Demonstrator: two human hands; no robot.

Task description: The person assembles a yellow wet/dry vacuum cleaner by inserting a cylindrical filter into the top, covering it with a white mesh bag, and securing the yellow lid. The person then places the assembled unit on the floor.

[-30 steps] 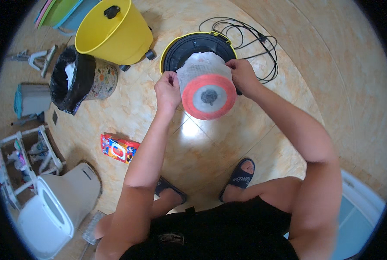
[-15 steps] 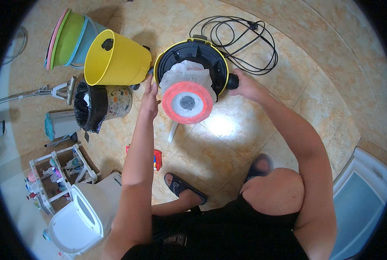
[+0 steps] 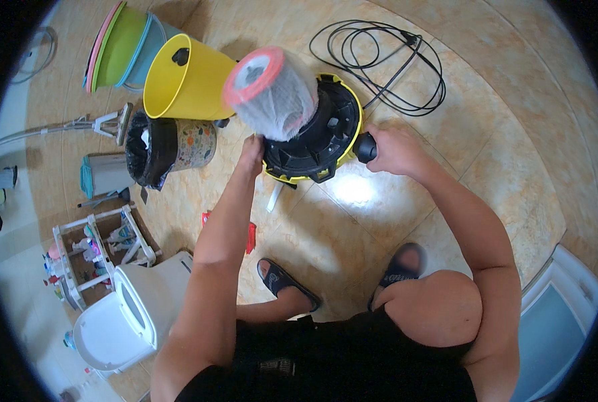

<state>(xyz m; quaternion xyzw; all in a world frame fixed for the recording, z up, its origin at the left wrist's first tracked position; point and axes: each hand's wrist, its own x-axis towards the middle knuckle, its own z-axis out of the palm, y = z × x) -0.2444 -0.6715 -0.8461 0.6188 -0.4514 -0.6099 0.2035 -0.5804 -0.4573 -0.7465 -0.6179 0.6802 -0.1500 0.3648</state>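
Observation:
Both my hands hold a vacuum cleaner head point(image 3: 332, 130), its black underside and yellow rim facing up toward me. From it sticks out a filter point(image 3: 285, 100) wrapped in thin white cloth with a red ring at its end. My left hand point(image 3: 251, 155) grips the rim's left side, its fingers partly hidden beneath. On the right, my right hand point(image 3: 396, 151) closes around a black knob point(image 3: 365, 147) at the rim. Just left of the filter, a yellow vacuum drum point(image 3: 195, 87) lies tilted, its mouth facing left.
A coiled black cord point(image 3: 379, 67) lies beyond the head. Nested buckets point(image 3: 121, 53), a bag-lined bin point(image 3: 195, 144), a squeeze mop point(image 3: 111, 127), a white rack point(image 3: 98, 248) and a toilet point(image 3: 162, 285) line the left. A red packet point(image 3: 251, 238) lies near my left forearm.
The vacuum cleaner head has turned in my hands. Its filter swung from pointing toward me to pointing up and left, near the yellow drum. Both hands still hold it.

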